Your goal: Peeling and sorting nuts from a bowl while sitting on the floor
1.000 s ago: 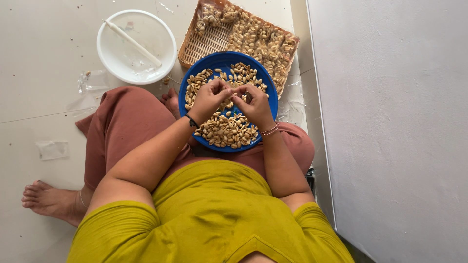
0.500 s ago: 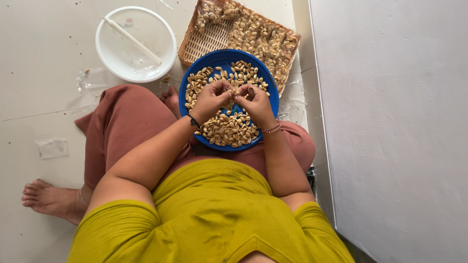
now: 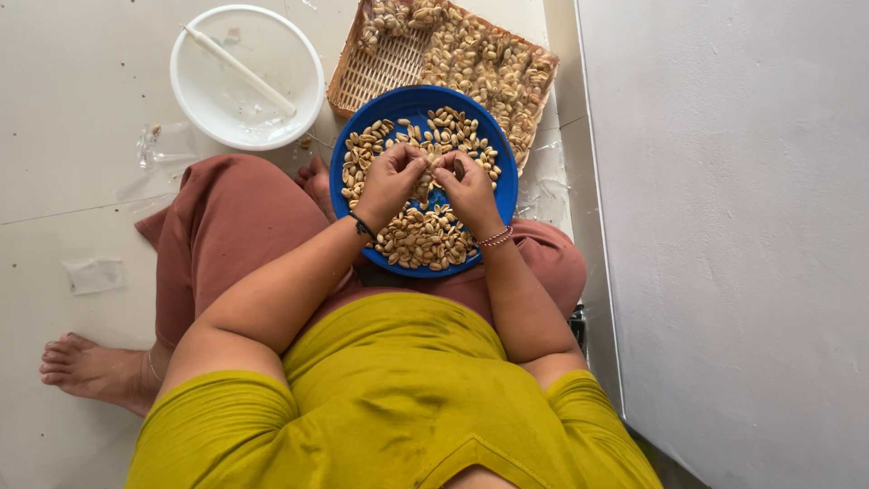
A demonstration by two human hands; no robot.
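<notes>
I wore a mustard-yellow top (image 3: 389, 389) with short sleeves that ended above my elbows, and loose rust-brown trousers (image 3: 235, 235) that covered my legs down to the ankle. My feet were bare. A thin dark band (image 3: 363, 226) circled the wrist of my left hand (image 3: 389, 186), and a beaded bracelet of pink and red strands (image 3: 495, 238) sat on the wrist of my right hand (image 3: 469, 190).

A white bowl (image 3: 246, 77) sat on the tiled floor at eleven o'clock, a pale stick (image 3: 240, 70) lying slantwise inside it. A woven tray (image 3: 376, 68) lay at twelve o'clock. Clear plastic scraps (image 3: 163, 145) lay at ten. A grey wall (image 3: 724, 226) stood at three.
</notes>
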